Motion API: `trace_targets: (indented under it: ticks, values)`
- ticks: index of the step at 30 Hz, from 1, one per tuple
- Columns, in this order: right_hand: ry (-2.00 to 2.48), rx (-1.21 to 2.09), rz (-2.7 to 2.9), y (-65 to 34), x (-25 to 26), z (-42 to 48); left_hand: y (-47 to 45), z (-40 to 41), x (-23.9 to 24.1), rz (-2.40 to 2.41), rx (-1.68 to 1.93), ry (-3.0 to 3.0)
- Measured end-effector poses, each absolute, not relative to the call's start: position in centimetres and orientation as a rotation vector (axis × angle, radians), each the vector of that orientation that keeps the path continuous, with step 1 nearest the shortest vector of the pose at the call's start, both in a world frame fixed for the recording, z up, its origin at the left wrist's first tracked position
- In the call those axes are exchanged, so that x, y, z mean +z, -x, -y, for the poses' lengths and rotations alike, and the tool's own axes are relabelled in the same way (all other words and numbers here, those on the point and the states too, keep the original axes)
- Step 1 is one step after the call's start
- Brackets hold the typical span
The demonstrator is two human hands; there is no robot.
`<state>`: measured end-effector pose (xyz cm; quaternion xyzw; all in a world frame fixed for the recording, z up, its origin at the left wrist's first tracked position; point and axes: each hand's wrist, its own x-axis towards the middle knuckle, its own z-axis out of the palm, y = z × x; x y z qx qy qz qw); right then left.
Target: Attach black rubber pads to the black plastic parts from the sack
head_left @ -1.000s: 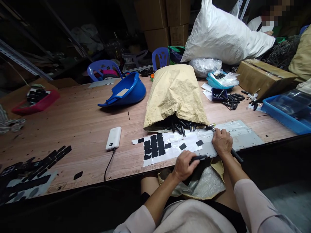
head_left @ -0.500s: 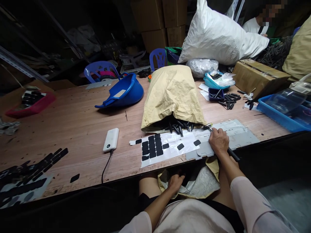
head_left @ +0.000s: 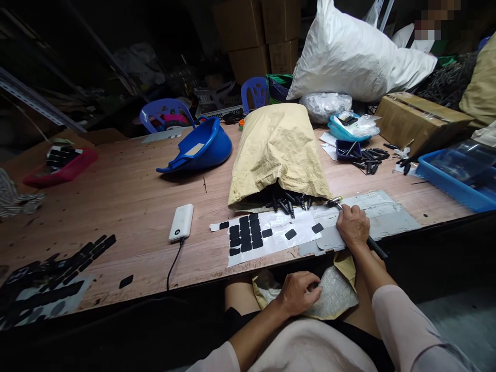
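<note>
My left hand (head_left: 298,294) has risen a little and shifted to the right over my lap since half a second ago, when it was lower at the mouth of the lap bag (head_left: 339,294); a full second ago it was at the table edge with a slim black piece in its fingers. My right hand (head_left: 353,226) has stayed where it was.

The left hand is part open, fingers loosely curled and thumb apart from them, in front of the silvery lining of the lap bag, which spreads open below the table edge. The right hand is closed around a tool (head_left: 377,248): its dark handle sticks out behind my fist toward me, and its metal end points forward, close to the open mouth of a large tan sack (head_left: 279,144). That fist is above a grey board (head_left: 395,217) at the near edge of the wooden table (head_left: 147,217).

Slim black parts (head_left: 287,201) spill from the tan sack. Just in front of them, left of the board, a white sheet (head_left: 279,245) carries rows of black rounded patches (head_left: 246,233). Further left lies a white power bank (head_left: 181,222) with a black cable (head_left: 174,263). Behind it sits a tilted blue basin (head_left: 213,144); a blue tray (head_left: 445,183) is at far right.
</note>
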<state>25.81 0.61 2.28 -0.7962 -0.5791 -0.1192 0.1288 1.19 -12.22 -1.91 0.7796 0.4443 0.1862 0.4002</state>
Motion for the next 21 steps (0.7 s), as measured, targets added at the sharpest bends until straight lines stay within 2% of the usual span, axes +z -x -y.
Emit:
trace_targets:
  ticks: [2, 5, 11, 16, 21]
  values:
    - [2.309, -0.355, 1.688, -25.9, 2.2, -0.6, -1.6, 10.3, 0.3, -1.076, 0.674, -2.092]
    - [2.304, -0.361, 1.696, -26.0, 2.1, -0.6, -1.4, 4.6, 3.1, -1.433, 0.901, -1.936]
    - [2.312, -0.365, 1.7, -25.9, 2.0, -0.7, 0.8, -6.5, 5.0, -2.087, 0.973, -1.487]
    - [2.335, -0.349, 1.697, -25.7, 2.3, -0.7, 1.2, -8.2, 5.0, -2.169, 0.875, -1.489]
    - [2.353, -0.339, 1.689, -25.6, 2.3, -0.7, 1.9, -5.4, 4.3, -2.024, 1.046, -1.621]
